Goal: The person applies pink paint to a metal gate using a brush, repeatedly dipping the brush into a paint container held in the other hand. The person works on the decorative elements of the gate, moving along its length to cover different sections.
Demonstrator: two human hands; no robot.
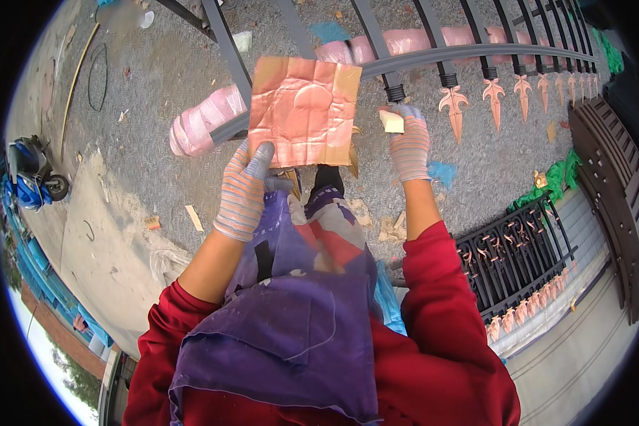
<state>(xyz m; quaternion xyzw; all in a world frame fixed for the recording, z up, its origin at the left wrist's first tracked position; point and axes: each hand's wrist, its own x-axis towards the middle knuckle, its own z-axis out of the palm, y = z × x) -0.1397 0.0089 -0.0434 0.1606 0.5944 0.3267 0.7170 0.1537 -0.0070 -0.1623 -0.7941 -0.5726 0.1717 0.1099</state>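
Note:
My left hand, in a striped knit glove, grips the lower left corner of a square cardboard piece, thumb on top. Coppery pink paint covers most of its creased face; the right edge shows bare brown. Pinched in the fingers of my gloved right hand is a small pale yellow sponge, just right of the cardboard. Beyond both hands lies a dark grey metal fence panel, its bars ending in spear-shaped finials. Copper paint coats the finials to the right; the cardboard hides part of the panel.
A pink wrapped roll lies under the panel. At right are a black railing with copper ornaments, stacked dark brown panels and green netting. A blue scooter stands far left. Scraps litter the grey ground.

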